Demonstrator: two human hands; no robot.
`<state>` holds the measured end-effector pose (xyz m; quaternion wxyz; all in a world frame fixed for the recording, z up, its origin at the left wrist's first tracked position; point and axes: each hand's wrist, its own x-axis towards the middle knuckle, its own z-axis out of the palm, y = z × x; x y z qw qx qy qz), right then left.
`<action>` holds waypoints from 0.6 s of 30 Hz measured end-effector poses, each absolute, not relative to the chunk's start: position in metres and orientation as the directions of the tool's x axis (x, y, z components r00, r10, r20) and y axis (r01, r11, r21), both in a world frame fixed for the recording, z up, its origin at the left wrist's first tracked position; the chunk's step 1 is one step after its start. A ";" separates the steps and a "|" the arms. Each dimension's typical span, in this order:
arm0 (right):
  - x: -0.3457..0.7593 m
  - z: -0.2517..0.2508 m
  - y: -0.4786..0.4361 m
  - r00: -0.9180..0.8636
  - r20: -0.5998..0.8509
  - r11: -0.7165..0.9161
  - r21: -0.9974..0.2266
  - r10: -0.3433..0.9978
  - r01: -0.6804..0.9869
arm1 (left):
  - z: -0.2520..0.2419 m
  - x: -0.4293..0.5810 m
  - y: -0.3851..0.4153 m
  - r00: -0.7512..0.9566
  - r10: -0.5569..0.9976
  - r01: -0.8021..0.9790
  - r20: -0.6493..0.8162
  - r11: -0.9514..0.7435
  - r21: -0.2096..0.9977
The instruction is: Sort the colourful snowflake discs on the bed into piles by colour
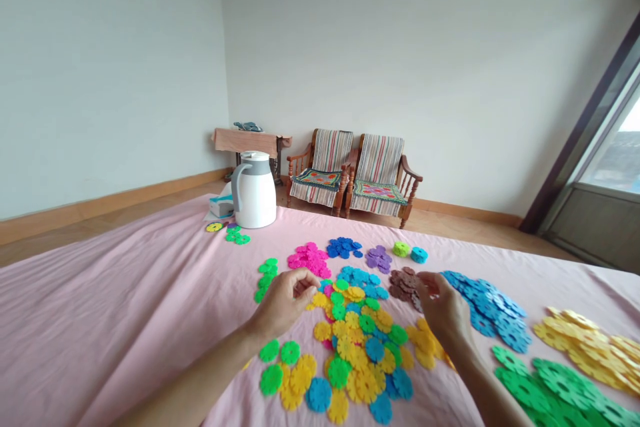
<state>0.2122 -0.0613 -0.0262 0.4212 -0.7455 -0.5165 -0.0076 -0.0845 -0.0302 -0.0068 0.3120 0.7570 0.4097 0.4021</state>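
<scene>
My left hand [290, 297] is above the left edge of a mixed pile of flower-shaped plastic discs [357, 340], yellow, green and blue. Its thumb and fingers are curled together, and I cannot make out anything between them. By the brown discs [404, 285], my right hand [443, 300] hovers with its fingers bent into a pinch; what it holds, if anything, is hidden. Around the mixed pile lie single-colour groups: pink discs [307, 258], dark blue discs [344, 247], purple discs [379, 258], light blue discs [363, 279] and green discs [267, 273].
Larger blue discs [493, 307], pale yellow discs [585, 343] and green discs [550, 383] spread on the right. Two small stacks, a lime stack [401, 249] and a teal stack [419, 255], stand farther back. A white jug [257, 193] stands on the pink cloth [150, 300] near a tissue pack [221, 205].
</scene>
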 end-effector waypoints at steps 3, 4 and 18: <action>0.187 -0.028 -0.063 0.285 0.449 0.061 -0.615 0.847 0.786 | -0.013 -0.087 -0.028 0.375 0.838 0.492 0.396 -0.542 0.681; 0.179 -0.030 -0.064 0.202 0.452 0.127 -0.598 0.869 0.791 | -0.015 -0.087 -0.029 0.399 0.823 0.519 0.404 -0.566 0.640; 0.143 -0.035 -0.084 -0.096 0.309 0.205 -0.342 0.946 0.917 | -0.014 -0.079 -0.038 0.567 0.754 0.589 0.331 -0.653 0.476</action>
